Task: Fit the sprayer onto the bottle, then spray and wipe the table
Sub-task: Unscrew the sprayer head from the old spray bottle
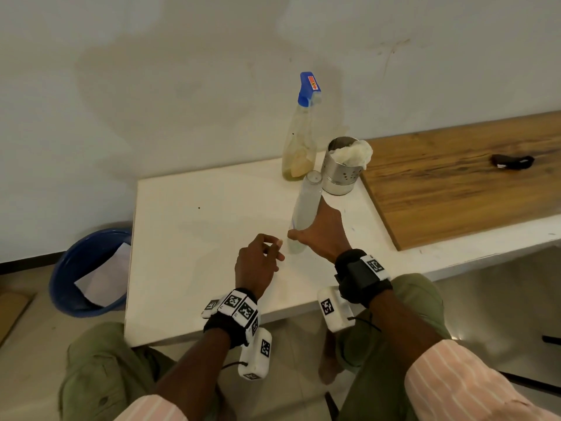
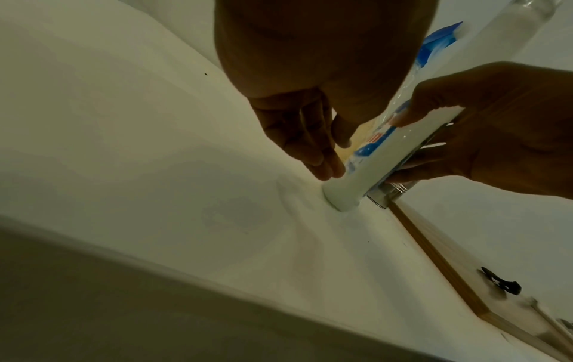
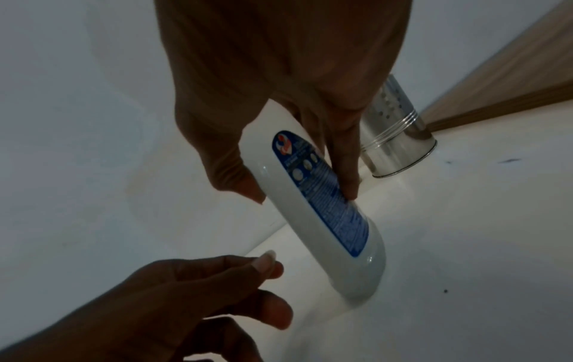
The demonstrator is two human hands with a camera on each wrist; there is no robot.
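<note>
A tall white bottle (image 1: 306, 208) with a blue label (image 3: 322, 196) stands on the white table (image 1: 197, 253); its mouth (image 1: 313, 177) is bare, with no sprayer on it. My right hand (image 1: 303, 235) grips its lower half, thumb on one side and fingers on the other (image 3: 302, 193). My left hand (image 1: 273, 250) hovers just left of the bottle's base with loosely curled fingers (image 3: 266, 274) and holds nothing. The blue sprayer (image 1: 308, 89) sits on a second bottle (image 1: 299, 147) of yellowish liquid at the table's back edge.
A perforated metal cup (image 1: 340, 174) holding a white cloth (image 1: 353, 153) stands right behind the gripped bottle. A wooden board (image 1: 455, 183) with a small black object (image 1: 513, 161) lies to the right. On the floor at the left is a blue bin (image 1: 88, 268).
</note>
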